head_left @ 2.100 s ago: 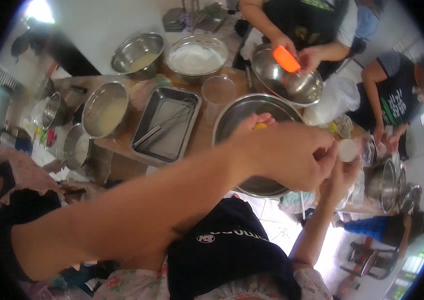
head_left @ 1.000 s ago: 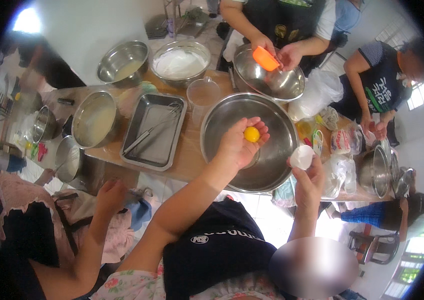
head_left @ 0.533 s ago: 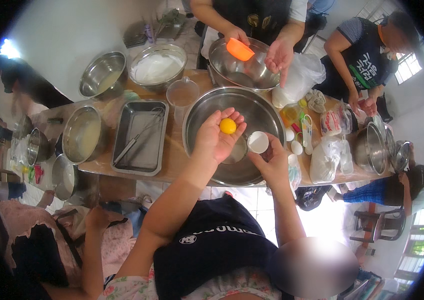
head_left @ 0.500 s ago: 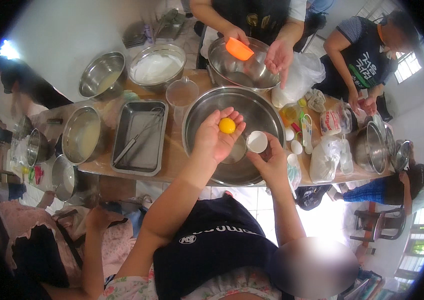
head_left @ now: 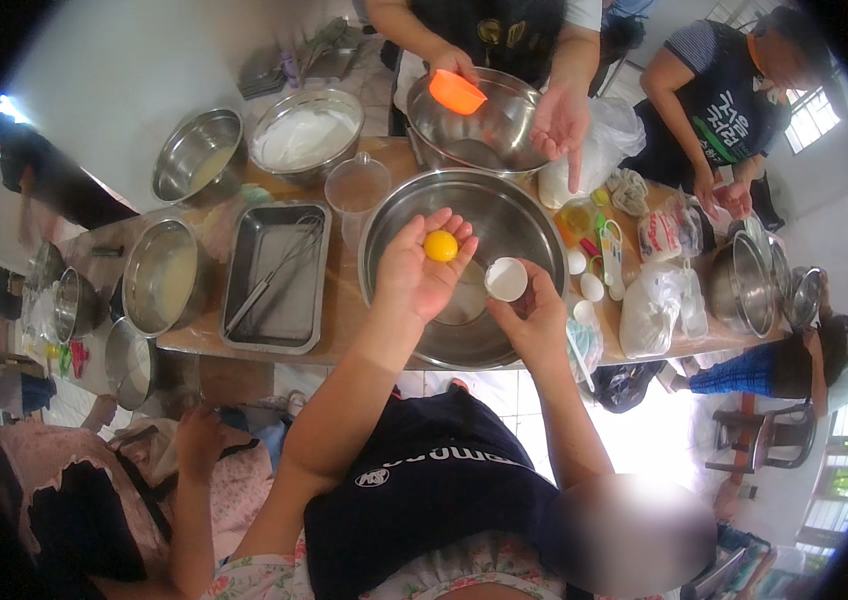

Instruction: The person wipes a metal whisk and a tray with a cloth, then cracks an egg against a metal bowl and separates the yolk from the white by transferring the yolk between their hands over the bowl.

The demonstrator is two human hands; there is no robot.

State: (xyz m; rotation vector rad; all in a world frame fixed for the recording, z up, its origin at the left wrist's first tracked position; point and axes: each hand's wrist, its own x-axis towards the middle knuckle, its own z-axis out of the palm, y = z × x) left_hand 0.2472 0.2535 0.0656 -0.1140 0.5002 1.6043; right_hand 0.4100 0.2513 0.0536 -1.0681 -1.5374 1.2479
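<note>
An egg yolk (head_left: pixel 441 246) rests on the upturned, slightly cupped palm of my left hand (head_left: pixel 425 275), above a wide steel bowl (head_left: pixel 548 225). Just to the right, my right hand (head_left: pixel 536 318) is closed around an eggshell half (head_left: pixel 506 279), its open side turned upward and toward the yolk. Both hands hang over the bowl and hide part of its inside. Whole white eggs (head_left: pixel 592 288) lie on the table right of the bowl.
Across the table, a person holds an orange cup (head_left: pixel 457 92) over another steel bowl (head_left: pixel 424 110). Left stand a baking pan with a whisk (head_left: pixel 262 288), a clear jug (head_left: pixel 357 187) and a bowl of white foam (head_left: pixel 306 135). White plastic bags (head_left: pixel 652 305) lie right.
The co-worker's orange cup has shifted slightly left, and their other hand now points a finger downward. My hands keep nearly the same pose, with the yolk and the eggshell still in them.
</note>
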